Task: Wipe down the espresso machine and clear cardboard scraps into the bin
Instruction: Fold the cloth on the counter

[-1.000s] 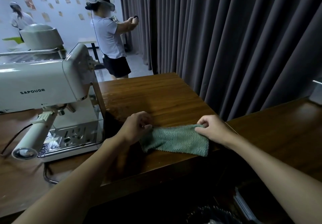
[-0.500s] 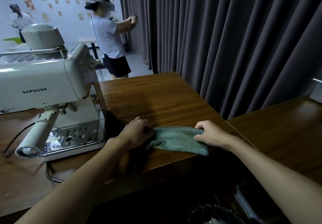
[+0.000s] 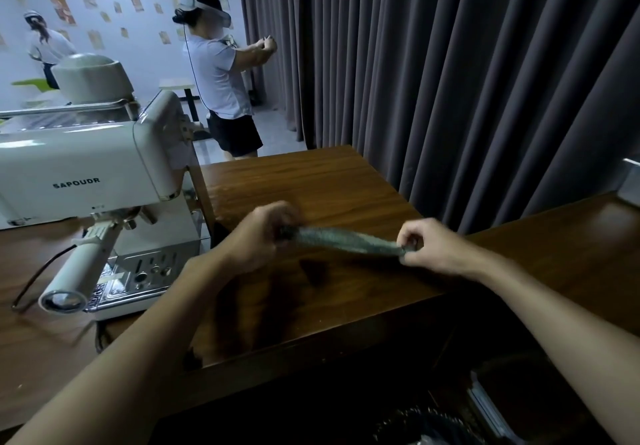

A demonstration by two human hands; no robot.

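Note:
A green cloth (image 3: pixel 346 241) stretches in the air just above the wooden table (image 3: pixel 311 181), blurred by motion. My left hand (image 3: pixel 263 233) grips its left end and my right hand (image 3: pixel 424 245) pinches its right end. A cream espresso machine (image 3: pixel 86 174) marked SAPOUDR stands to the left, its portafilter handle (image 3: pixel 79 271) pointing toward me over the metal drip tray (image 3: pixel 145 271). No cardboard scraps show.
A dark curtain (image 3: pixel 450 81) hangs behind the table. A second wooden surface (image 3: pixel 571 247) adjoins on the right. The rim of a dark bin (image 3: pixel 426 424) shows below the table edge. A person wearing a headset (image 3: pixel 221 74) stands beyond the table; another person (image 3: pixel 45 46) is far left.
The cloth lay flat on the table under both hands; now both hands have lifted it off the surface and hold it stretched between them.

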